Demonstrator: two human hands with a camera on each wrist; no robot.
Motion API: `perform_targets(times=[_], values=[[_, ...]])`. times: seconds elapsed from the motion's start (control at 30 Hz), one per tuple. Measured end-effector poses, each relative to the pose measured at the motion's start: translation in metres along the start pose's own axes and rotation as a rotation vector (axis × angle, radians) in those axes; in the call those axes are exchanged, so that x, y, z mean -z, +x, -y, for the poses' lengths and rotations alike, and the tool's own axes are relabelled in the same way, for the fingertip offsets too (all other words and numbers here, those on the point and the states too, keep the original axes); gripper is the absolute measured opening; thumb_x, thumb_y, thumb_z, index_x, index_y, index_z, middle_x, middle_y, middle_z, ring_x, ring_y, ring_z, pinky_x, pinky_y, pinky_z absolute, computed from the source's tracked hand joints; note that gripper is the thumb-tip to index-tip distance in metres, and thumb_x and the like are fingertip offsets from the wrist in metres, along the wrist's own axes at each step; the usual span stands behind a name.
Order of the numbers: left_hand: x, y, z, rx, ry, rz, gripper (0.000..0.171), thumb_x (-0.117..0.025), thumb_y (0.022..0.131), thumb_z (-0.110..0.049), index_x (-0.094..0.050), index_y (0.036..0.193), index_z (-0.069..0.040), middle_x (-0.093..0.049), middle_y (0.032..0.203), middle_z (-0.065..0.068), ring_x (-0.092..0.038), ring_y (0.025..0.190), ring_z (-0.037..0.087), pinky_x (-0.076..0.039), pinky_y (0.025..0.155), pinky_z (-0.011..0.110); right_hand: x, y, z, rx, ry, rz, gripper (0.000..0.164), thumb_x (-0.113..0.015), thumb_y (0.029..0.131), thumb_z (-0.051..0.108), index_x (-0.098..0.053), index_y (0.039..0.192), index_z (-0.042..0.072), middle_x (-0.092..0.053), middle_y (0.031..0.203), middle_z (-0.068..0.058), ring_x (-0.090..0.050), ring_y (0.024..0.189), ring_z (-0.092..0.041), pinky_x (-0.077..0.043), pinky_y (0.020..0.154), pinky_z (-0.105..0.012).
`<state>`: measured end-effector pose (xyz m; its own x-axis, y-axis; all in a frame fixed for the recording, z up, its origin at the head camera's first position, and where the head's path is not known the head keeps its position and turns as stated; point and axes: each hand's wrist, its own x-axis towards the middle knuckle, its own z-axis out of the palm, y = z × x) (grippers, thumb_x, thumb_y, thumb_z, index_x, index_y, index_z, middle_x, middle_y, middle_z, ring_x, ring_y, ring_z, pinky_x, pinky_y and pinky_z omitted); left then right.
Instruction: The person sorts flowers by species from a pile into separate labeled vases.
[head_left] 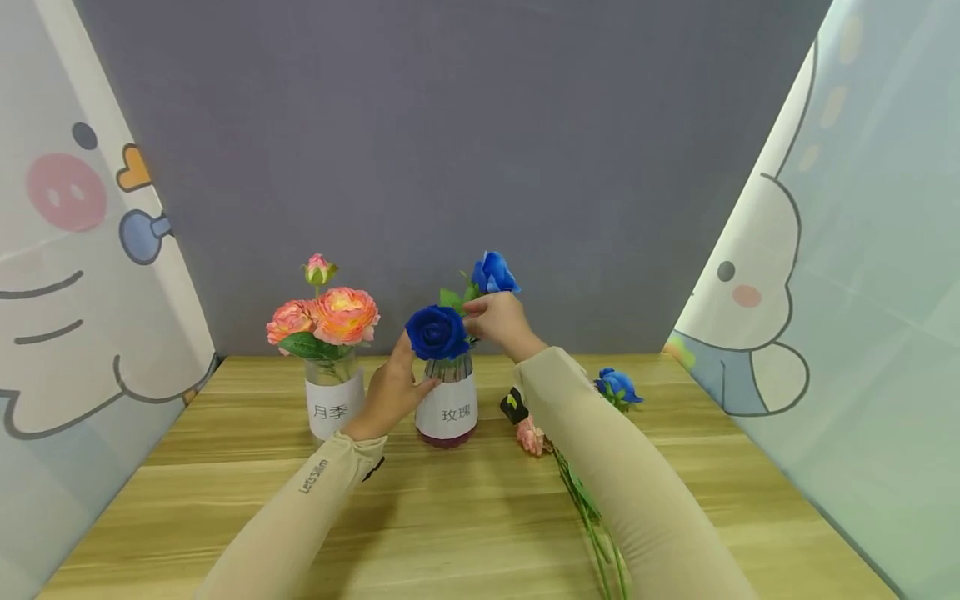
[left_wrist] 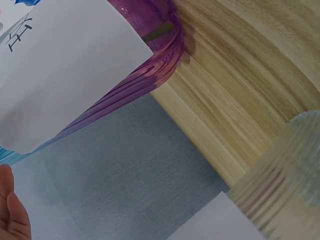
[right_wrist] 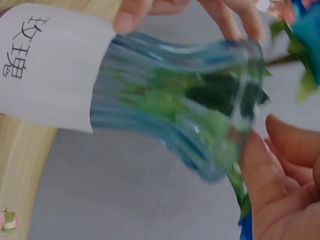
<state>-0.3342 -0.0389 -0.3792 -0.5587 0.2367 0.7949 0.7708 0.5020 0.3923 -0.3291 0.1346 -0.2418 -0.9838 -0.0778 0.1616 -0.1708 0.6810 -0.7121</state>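
Observation:
A glass vase [head_left: 447, 408] with a white paper label stands at the middle of the table. My left hand [head_left: 393, 390] holds it by the neck, thumb in front and fingers beside the rim. One open dark-blue rose [head_left: 437, 332] leans out of the mouth towards the left. Behind it a second blue rose [head_left: 493, 273] rises on the right, and my right hand [head_left: 498, 323] pinches its stem close to the rim. Through the clear neck, green leaves [right_wrist: 170, 92] show inside. The right fingertips are right at the rim in the right wrist view.
To the left stands a labelled glass vase [head_left: 335, 408] holding peach-pink flowers [head_left: 345, 317]. Right of the middle vase, a pink flower [head_left: 531, 436], another blue rose [head_left: 618, 385] and long green stems [head_left: 592, 533] lie on the table [head_left: 450, 533], partly under my right sleeve. A grey panel [head_left: 480, 150] rises behind.

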Motion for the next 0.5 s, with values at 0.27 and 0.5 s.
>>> perform_targets(times=[0.27,0.5], values=[[-0.001,0.001,-0.001,0.005,0.032,0.014,0.101,-0.085,0.068,-0.002,-0.024,0.148,0.0,-0.059,0.083,0.015,-0.044,0.048,0.012,-0.039,0.043,0.028,0.034,-0.008,-0.022,-0.045,0.188,0.142,0.035,-0.065,0.09,0.003,-0.062,0.124,-0.002,-0.068,0.107,-0.018,-0.067,0.096,-0.028,-0.053,0.083,-0.036],[0.0,0.002,0.0,0.008,0.02,0.006,0.101,-0.086,0.068,-0.002,-0.024,0.148,-0.002,-0.055,0.077,0.014,-0.042,0.048,0.011,-0.038,0.042,0.028,0.07,-0.02,-0.05,-0.111,0.146,0.243,0.036,-0.064,0.093,0.011,-0.06,0.127,0.001,-0.067,0.113,-0.018,-0.068,0.086,-0.022,-0.055,0.076,-0.035]])
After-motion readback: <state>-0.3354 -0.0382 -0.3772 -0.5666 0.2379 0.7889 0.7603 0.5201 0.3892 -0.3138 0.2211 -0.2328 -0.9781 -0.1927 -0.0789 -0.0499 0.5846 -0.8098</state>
